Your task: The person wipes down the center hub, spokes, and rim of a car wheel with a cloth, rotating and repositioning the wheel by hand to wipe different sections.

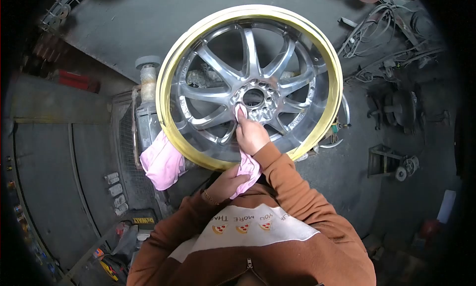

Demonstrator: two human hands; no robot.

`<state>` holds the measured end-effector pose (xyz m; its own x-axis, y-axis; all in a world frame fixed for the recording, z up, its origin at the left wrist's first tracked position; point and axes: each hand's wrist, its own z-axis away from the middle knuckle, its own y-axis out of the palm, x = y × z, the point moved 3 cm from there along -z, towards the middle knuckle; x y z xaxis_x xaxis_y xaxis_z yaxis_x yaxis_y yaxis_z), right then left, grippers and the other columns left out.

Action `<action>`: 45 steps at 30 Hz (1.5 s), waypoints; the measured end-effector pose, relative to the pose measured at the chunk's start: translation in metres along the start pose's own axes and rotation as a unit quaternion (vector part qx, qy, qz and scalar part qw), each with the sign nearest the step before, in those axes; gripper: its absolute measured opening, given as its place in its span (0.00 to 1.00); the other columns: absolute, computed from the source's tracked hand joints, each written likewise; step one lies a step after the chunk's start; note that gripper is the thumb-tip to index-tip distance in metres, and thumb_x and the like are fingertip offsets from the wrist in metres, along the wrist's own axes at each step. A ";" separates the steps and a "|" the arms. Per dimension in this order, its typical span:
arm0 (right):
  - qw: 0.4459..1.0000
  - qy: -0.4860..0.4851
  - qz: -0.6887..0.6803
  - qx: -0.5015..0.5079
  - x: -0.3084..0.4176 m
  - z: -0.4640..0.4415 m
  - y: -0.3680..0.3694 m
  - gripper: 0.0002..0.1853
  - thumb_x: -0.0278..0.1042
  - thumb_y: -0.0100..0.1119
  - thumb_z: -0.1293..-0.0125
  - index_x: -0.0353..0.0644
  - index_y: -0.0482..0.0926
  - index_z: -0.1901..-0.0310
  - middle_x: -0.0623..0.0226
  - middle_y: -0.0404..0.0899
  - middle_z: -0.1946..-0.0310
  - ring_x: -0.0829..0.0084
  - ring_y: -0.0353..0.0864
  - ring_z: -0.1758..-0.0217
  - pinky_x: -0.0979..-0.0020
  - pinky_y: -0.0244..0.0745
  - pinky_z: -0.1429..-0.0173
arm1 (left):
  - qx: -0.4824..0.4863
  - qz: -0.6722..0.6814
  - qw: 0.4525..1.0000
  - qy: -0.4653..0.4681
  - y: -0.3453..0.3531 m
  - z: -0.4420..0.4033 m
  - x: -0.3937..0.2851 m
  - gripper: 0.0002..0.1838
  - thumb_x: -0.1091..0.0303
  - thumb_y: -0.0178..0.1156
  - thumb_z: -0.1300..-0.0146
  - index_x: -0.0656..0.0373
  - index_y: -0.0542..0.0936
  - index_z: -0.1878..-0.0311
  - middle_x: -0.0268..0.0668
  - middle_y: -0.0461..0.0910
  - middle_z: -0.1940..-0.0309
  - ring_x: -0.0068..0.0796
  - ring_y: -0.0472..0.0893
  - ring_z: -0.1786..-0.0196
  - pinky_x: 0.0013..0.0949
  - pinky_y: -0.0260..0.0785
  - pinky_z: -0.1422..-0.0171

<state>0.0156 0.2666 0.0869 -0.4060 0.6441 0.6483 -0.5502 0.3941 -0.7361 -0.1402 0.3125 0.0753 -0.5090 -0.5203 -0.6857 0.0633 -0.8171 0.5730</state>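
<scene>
A large car wheel rim with bright metal spokes and a yellow outer lip lies before me, its face turned up. My right hand is closed on a pink cloth, its fingers pressing one end against the metal beside the centre hole. The cloth trails down from there to my left hand, closed around its lower part near the rim's front edge. A second pink cloth hangs at the rim's left side, touched by neither hand.
Left of the rim stands a grey machine with a cylindrical part. A DeWalt case lies at lower left. Cables are heaped at upper right, and a bench grinder on a stand is at right.
</scene>
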 end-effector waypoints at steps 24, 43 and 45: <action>0.990 -0.073 -0.090 -0.076 0.001 -0.009 0.011 0.28 0.28 0.47 0.38 0.29 0.62 0.36 0.46 0.78 0.69 0.45 0.78 0.66 0.51 0.72 0.61 | -0.055 -0.003 0.998 0.005 0.014 -0.006 -0.014 0.13 0.73 0.50 0.36 0.64 0.73 0.49 0.29 0.75 0.66 0.17 0.73 0.67 0.22 0.65 0.64; 0.993 -0.053 0.084 -0.069 -0.006 -0.010 0.003 0.26 0.31 0.49 0.38 0.41 0.68 0.37 0.51 0.78 0.71 0.48 0.79 0.68 0.52 0.75 0.62 | -0.061 -0.060 0.995 -0.046 0.003 -0.004 -0.009 0.20 0.73 0.51 0.34 0.67 0.69 0.39 0.34 0.76 0.49 0.22 0.76 0.50 0.26 0.67 0.45; 0.996 -0.038 0.074 -0.041 -0.007 -0.007 0.002 0.25 0.30 0.48 0.38 0.41 0.68 0.38 0.50 0.78 0.70 0.48 0.79 0.67 0.52 0.75 0.61 | -0.060 -0.079 0.994 -0.042 0.004 -0.003 -0.017 0.20 0.73 0.52 0.34 0.67 0.69 0.39 0.34 0.76 0.49 0.22 0.75 0.50 0.26 0.67 0.45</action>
<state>0.0229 0.2671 0.0796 -0.5346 0.6489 0.5414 -0.4198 0.3521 -0.8365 -0.1287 0.3173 0.0873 -0.5897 -0.3640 -0.7210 0.0754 -0.9136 0.3996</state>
